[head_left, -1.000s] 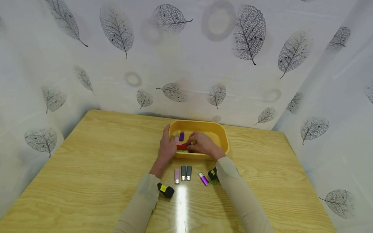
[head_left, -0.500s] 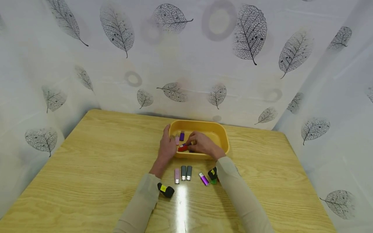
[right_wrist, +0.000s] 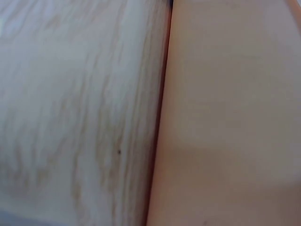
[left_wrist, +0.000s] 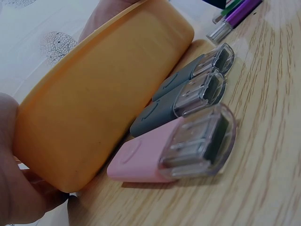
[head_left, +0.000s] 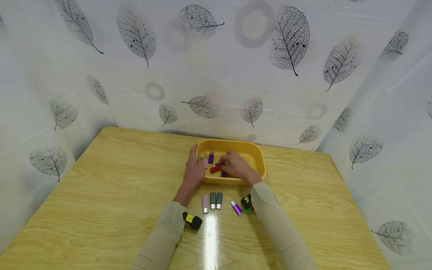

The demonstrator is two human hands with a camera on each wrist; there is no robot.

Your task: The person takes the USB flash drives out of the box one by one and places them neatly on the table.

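Note:
A yellow plastic tray (head_left: 251, 161) sits near the back of the table. My left hand (head_left: 194, 171) grips its left end, and the left wrist view shows the fingers around the tray's (left_wrist: 94, 103) corner. Inside the tray, my right hand (head_left: 236, 165) pinches a red USB stick (head_left: 215, 169) with its fingertips. A purple USB stick (head_left: 210, 158) and a pink one (head_left: 205, 162) lie in the tray's left part. Another purple stick (head_left: 224, 174) shows below my right fingers. In the right wrist view only tray wall (right_wrist: 225, 113) and table appear.
Before the tray lie a pink USB stick (head_left: 205, 204), two grey ones (head_left: 216, 201) and a shiny purple one (head_left: 236, 207). A green piece (head_left: 247, 210) is partly hidden by the right wrist camera (head_left: 246, 201). Leaf-patterned curtain (head_left: 216, 75) surrounds the wooden table (head_left: 135, 168).
The red USB stick has shifted slightly right and tilted under my right fingers. A green piece seen beneath it earlier is out of sight. My left hand stays on the tray.

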